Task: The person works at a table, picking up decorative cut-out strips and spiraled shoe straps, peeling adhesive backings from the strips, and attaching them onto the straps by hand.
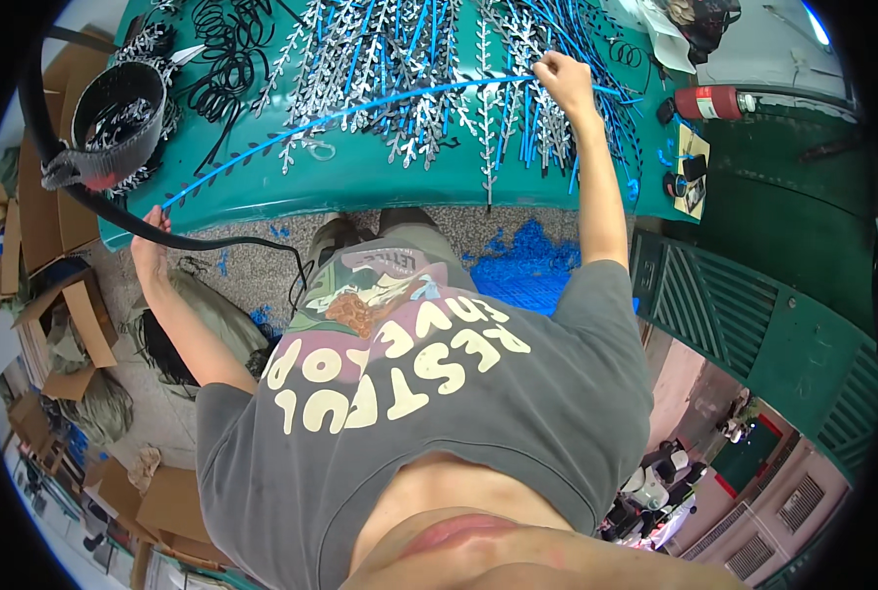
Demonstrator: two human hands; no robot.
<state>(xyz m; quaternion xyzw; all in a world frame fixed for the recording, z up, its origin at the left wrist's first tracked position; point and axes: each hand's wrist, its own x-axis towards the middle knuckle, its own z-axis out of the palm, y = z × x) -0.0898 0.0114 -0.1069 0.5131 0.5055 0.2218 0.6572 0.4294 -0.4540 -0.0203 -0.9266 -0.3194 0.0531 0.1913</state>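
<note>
A long, thin blue strip [390, 99] is drawn out in a shallow curve between my two hands, over the green table [262, 197]. Small dark leaf shapes run along part of it. My left hand [151, 241] pinches its left end just off the table's front left edge. Farther away, toward the right, my right hand [565, 87] is closed around the other end. Beneath and behind the strip lies a heap of silver-and-black leafy strips [380, 59], mixed with blue strips [596, 64].
A black bucket [119, 128] holding dark scraps stands at the table's left. A thick black hose [188, 241] passes below my left hand. Coiled black strips [232, 69] lie behind. A red fire extinguisher [704, 102] is at right; blue scraps [527, 251] cover floor beneath the table.
</note>
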